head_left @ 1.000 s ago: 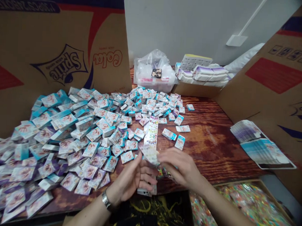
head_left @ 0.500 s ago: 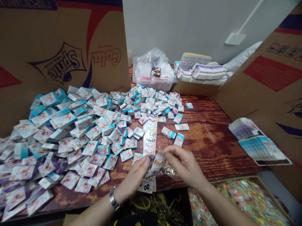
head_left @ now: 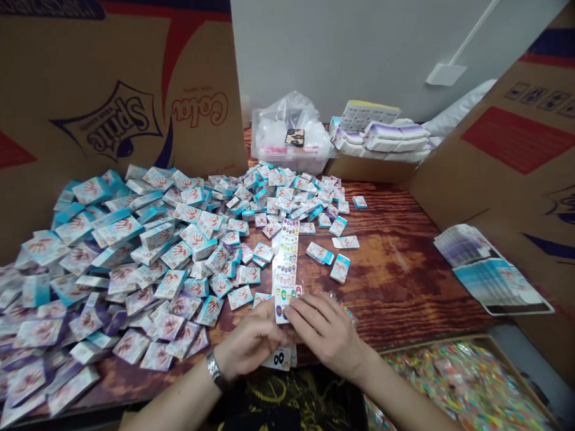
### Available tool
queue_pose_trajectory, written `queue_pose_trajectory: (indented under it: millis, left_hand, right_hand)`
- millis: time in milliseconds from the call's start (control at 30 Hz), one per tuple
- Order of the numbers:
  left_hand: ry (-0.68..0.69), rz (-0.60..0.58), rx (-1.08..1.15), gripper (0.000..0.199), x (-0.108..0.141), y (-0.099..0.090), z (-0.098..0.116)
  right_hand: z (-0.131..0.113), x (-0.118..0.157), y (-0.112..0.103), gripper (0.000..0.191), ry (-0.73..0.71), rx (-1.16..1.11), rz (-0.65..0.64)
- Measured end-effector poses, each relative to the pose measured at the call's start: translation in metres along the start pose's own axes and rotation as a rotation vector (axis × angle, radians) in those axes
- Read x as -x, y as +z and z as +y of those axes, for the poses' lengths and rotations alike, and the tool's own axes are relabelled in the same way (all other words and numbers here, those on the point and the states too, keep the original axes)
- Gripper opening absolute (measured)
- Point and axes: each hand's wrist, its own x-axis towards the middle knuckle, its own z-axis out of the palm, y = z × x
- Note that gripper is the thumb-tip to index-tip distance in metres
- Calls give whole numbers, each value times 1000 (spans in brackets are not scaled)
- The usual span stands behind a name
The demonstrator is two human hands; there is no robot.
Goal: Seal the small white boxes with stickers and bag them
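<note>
Our left hand point(head_left: 250, 338) pinches a sticker sheet point(head_left: 282, 298) at the long strip's point(head_left: 286, 253) near end; our right hand point(head_left: 327, 328) touches it, but we can't tell if it pinches.

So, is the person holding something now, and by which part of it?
Yes, a printed paper, apparently by its lower part: the right hand covers its lower right side, the left hand is at its lower left edge.
</note>
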Motion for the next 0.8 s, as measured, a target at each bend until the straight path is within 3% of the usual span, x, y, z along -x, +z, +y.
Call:
queue_pose_trajectory:
  millis: [100,233,367,500,600,700,800]
  left_hand:
    - [47,14,-48,25,-1,0,1]
    - [125,162,-303,32,-4,-5,-4]
    - [155,102,-662,34,-4,-6,-11]
    - [240,25,-935,26,-15,1,-14]
    - [332,-102,-1261,22,-45,13,-5]
    - [546,-129,-1846,23,-95,22,7]
    - [562,-134,-1991,28,-151,21,8]
  right_hand:
    - [1,1,3,24,71,-64,16]
    - [1,1,2,16,397,-382,-75]
    - [1,10,4,23,698,-531,-52]
    - [10,27,4,16,723,-590,-91]
    - [29,47,-4,21,783,-559,-61]
    - [58,74,-14,21,976,-452,52]
    - [82,102,-23,24,1098,-465,9]
